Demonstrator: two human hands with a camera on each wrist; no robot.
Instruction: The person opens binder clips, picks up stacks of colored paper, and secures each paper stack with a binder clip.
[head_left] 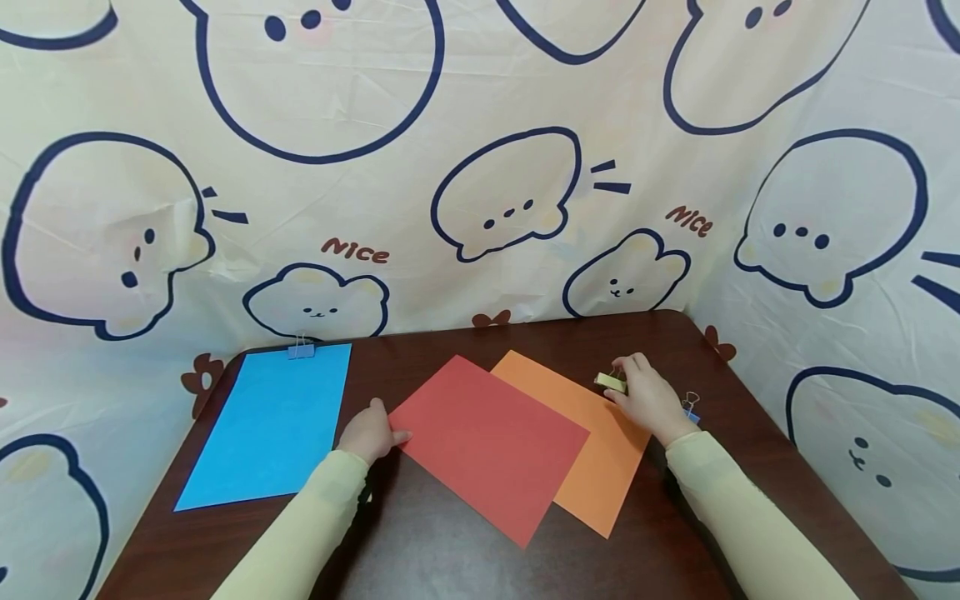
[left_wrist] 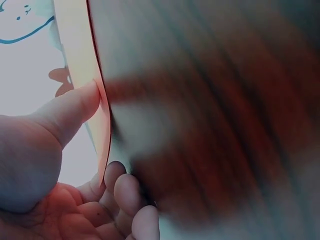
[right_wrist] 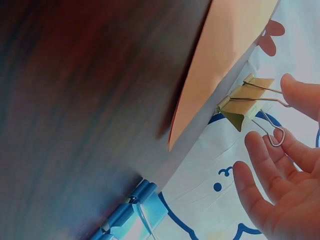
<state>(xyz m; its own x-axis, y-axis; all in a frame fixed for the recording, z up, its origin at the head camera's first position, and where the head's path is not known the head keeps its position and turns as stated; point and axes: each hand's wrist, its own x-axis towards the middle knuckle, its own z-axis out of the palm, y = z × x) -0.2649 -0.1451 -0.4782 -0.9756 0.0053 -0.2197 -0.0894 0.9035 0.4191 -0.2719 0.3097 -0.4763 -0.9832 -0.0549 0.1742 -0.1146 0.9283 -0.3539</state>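
Observation:
My left hand (head_left: 367, 431) pinches the left corner of a red sheet of paper (head_left: 491, 446). In the left wrist view the thumb lies on one side of the sheet's edge (left_wrist: 101, 112), with the fingers at the other. Partly under the red sheet is an orange sheet (head_left: 600, 467). Above the orange sheet's right part, my right hand (head_left: 651, 398) holds a yellow binder clip (head_left: 611, 382). Its wire handles are between thumb and fingers in the right wrist view, and nothing shows in the yellow clip's (right_wrist: 245, 101) mouth.
At the left of the dark brown table (head_left: 420, 533) lies a blue sheet (head_left: 262, 429), with a blue binder clip (head_left: 302, 352) on its far edge. Another blue binder clip (head_left: 691, 412) sits right of my right hand. A printed cloth (head_left: 480, 100) hangs behind the table.

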